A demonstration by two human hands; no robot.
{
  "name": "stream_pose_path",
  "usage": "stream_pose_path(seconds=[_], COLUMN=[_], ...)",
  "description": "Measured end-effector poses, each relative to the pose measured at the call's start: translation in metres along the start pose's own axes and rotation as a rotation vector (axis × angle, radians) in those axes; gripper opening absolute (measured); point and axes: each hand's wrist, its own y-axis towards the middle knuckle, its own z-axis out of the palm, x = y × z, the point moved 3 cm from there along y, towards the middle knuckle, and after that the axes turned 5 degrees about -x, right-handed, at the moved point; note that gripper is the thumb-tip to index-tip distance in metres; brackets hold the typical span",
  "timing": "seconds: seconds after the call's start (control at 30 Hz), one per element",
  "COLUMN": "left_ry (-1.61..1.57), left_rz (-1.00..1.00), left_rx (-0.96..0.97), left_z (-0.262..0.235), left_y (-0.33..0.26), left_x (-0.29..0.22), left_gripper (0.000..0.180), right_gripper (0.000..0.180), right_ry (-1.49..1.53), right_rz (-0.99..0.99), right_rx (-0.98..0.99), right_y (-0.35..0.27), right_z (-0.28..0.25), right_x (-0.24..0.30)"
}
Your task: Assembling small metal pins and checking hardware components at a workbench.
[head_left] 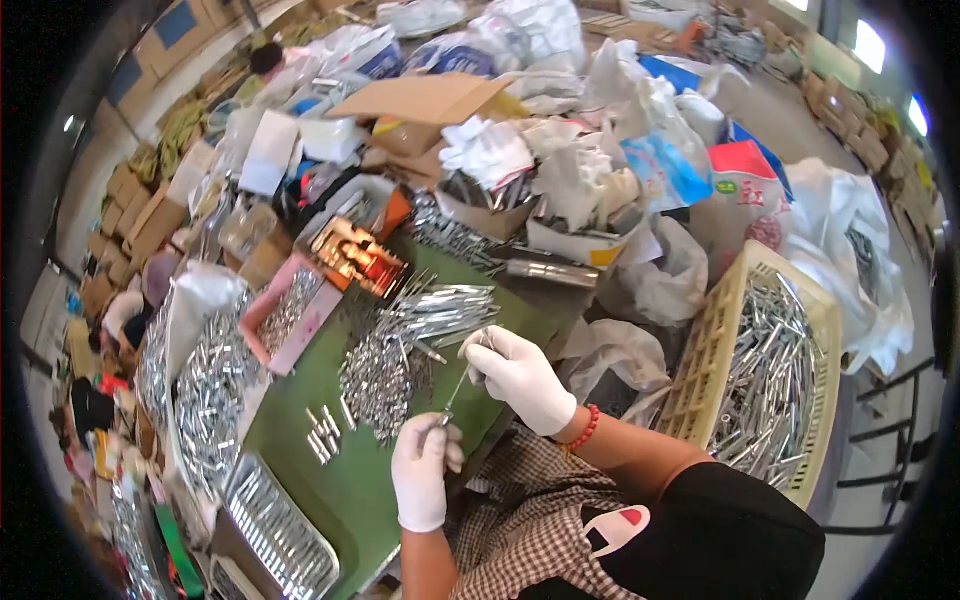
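My right hand, in a white glove, pinches the upper end of a thin metal rod. The rod slants down to my left hand, also gloved, whose fingers are closed round a small shiny metal fitting at its lower end. How rod and fitting join is too small to tell. Just beyond my hands, on the green tabletop, lie a heap of small metal pieces and a stack of long silvery metal tubes. A few separate metal pins lie further left.
A metal tray of aligned tubes is at the front left. Behind it sit a pink box and a sack of metal parts. A cream plastic crate full of tubes stands right. Cardboard and bags crowd the back.
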Motion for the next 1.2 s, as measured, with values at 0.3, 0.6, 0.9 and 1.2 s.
stream_pose_path(seconds=[0.3,0.6,0.9,1.2], left_ry=[0.022,0.046,0.104,0.255], left_rz=[0.048,0.089,0.131,0.068], left_rx=[-0.032,-0.079,-0.027,-0.062], left_z=[-0.002,-0.001,0.005,0.015], left_y=[-0.001,-0.003,0.002,-0.018], left_x=[0.004,0.003,0.002,0.002], left_gripper=[0.017,0.014,0.014,0.015], right_gripper=[0.013,0.023,0.048,0.024], right_ry=[-0.445,-0.390,-1.075,-1.039], right_rz=[-0.716,-0.899,-0.678,-0.989], right_rx=[-0.687,-1.105,-1.294,-0.428], right_y=[-0.027,-0.024,0.143,0.042], right_z=[-0.124,-0.235,-0.436,-0.142], right_x=[0.090,0.149,0.239,0.162])
